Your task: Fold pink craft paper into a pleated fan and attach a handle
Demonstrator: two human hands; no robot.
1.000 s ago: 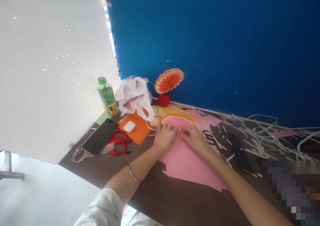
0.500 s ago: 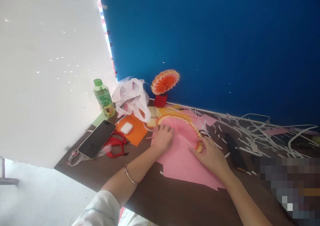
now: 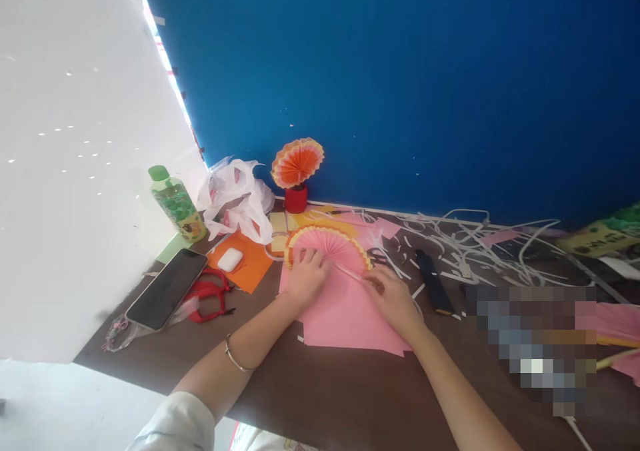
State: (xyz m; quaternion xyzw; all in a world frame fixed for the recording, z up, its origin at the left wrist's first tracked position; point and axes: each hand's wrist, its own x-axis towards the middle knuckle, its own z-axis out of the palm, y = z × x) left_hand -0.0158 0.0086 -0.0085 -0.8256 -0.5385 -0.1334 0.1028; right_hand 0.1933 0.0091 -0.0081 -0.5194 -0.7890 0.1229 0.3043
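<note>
A half-round pleated paper fan, pink with a yellow and orange rim, lies spread over pink paper sheets on the table. My left hand rests on the fan's left part, its fingers bent and pressing it down near the centre. At the fan's lower right end, my right hand pinches the straight folded edge between thumb and fingers. The fingertips of both hands are partly hidden. Behind stands a finished-looking round paper fan in orange, pink and cream, set in a red holder.
On the left are a phone, red straps, a white earbud case on orange paper and a green-capped bottle. A white plastic bag sits behind. Rightward lie a black cutter, paper scraps and white cables.
The view has turned rightward, so things appear further left. My right hand has shifted from the fan's outer rim to its lower right end. My left hand stays on the fan.
</note>
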